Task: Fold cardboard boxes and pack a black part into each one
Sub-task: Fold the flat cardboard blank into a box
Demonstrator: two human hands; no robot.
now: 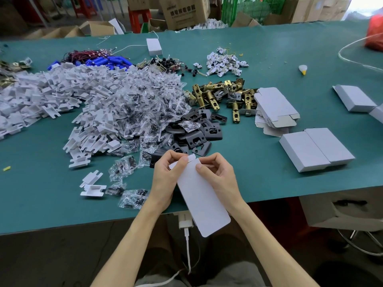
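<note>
At the near edge of the green table [269, 179], we hold a flat white box blank [202, 200] jutting out past the rim. Our left hand [165, 179] and right hand [219, 179] both pinch its top flaps. We should crease along the scored lines, keeping our thumbs close to the fold. The black strike plates [194, 135] lie just beyond our knuckles, and open cloth lies rightward before the finished boxes [315, 151].

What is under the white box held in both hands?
The left hand and right hand pinch the white box over the green table edge. A white plug and cable show below it; anything else beneath is covered.
</note>
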